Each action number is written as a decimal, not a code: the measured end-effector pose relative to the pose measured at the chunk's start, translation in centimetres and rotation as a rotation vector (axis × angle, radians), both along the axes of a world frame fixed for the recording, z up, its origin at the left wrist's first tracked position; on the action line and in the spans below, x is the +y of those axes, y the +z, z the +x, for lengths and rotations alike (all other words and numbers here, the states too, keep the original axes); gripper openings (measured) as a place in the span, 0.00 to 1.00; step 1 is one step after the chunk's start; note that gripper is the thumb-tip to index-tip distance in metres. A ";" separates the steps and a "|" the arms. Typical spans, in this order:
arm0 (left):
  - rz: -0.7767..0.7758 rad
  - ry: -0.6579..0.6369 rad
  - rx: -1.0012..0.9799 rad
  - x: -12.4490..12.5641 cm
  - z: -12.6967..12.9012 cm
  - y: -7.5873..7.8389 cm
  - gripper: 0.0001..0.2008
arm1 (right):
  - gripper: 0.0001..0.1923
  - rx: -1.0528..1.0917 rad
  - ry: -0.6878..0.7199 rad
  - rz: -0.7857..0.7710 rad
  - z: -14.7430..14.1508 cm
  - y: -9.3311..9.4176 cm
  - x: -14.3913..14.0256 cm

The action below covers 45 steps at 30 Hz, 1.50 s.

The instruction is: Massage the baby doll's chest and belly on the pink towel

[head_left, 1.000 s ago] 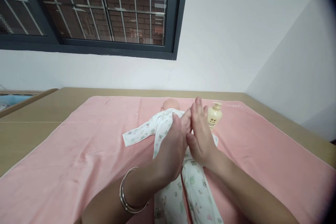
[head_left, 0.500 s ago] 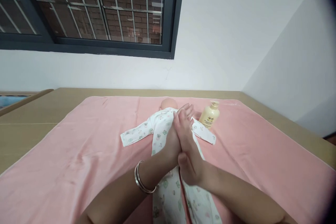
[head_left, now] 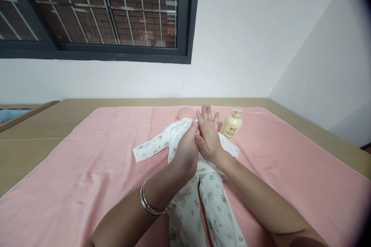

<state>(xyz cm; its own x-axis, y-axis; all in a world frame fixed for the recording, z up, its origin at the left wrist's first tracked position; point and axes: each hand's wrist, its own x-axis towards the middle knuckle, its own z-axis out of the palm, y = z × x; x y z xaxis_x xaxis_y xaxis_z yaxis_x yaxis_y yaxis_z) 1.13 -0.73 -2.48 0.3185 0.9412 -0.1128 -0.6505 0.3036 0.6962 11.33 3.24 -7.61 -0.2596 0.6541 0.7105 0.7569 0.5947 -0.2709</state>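
Observation:
My left hand (head_left: 188, 148), with silvery bangles on its wrist, has its fingers curled in against my right hand (head_left: 209, 135). What lies inside the curl, if anything, is hidden. My right hand is open, its fingers stretched out and its thumb touching the left hand. Both are raised above a baby doll (head_left: 185, 113) lying in a white printed outfit (head_left: 185, 210), with sleeves spread and legs toward me. My hands cover part of its chest and right-side sleeve. Close beyond my right hand stands a pale yellow pump bottle (head_left: 232, 126).
A pink cloth (head_left: 95, 173) lies beneath the doll and the bottle, over a light wooden surface (head_left: 37, 146). White wall (head_left: 237, 46) rises behind, with a dark-framed, barred window (head_left: 121, 56) at upper left.
My hands have shifted against each other: the right has turned its back toward me with fingers extended, and the left has curled its fingers. Doll and bottle stay in place.

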 end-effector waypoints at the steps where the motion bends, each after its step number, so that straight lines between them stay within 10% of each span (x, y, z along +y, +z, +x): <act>1: 0.076 0.060 0.033 0.6 -0.2 -0.1 0.16 | 0.31 0.046 -0.007 -0.046 0.0 -0.6 0.7; 7: 0.401 0.578 0.506 6.9 -1.5 -4.8 0.14 | 0.29 0.015 0.048 -0.332 -1.5 -4.3 2.3; 14: 0.543 0.664 0.825 9.9 -2.1 -10.2 0.15 | 0.22 -0.142 0.250 -0.308 0.4 -3.9 4.3; 22: 0.647 0.726 0.937 9.4 -1.8 -11.0 0.18 | 0.25 -0.122 -0.074 -0.306 1.5 -5.5 3.5; 32: 0.677 0.683 0.892 8.7 -1.9 -11.4 0.18 | 0.25 -0.363 0.425 -0.163 2.7 -3.6 5.6; 45: 0.672 0.694 0.792 8.3 -2.2 -11.5 0.18 | 0.24 -0.253 0.323 -0.063 2.9 -5.7 2.9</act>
<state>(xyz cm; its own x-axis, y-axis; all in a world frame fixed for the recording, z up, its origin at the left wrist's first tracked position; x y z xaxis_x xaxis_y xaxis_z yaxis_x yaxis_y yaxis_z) -1.07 7.62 -14.00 -0.2036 0.8289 0.5211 0.1377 -0.5027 0.8534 14.22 6.19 -13.35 -0.6201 0.5505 0.5589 0.5813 0.8009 -0.1439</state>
